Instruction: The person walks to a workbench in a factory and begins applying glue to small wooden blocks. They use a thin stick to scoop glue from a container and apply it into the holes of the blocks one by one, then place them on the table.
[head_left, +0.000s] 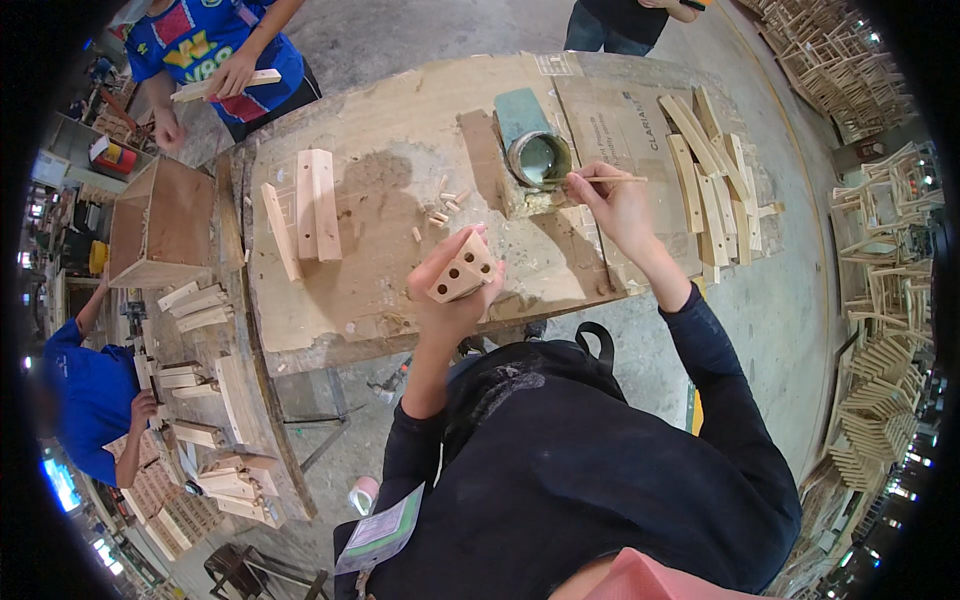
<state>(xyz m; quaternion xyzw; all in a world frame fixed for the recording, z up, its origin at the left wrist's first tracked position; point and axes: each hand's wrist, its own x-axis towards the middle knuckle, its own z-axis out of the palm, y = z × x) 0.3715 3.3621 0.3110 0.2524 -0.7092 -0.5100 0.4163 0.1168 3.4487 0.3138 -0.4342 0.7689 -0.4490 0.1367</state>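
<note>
My left hand grips a short wooden block whose end face, with two round holes, points up toward me. My right hand pinches a thin wooden stick, its tip at the rim of a green tin of pale glue lying tilted on the workbench. Both hands are over the cardboard-covered bench, the tin just left of my right hand. A few small wooden dowels lie scattered between the tin and the block.
Flat wooden slats lie at the bench's left; a pile of longer wooden pieces at its right. A person in a blue shirt holds wood at the far left corner. Another person in blue works at a side table. Stacked wooden frames line the right.
</note>
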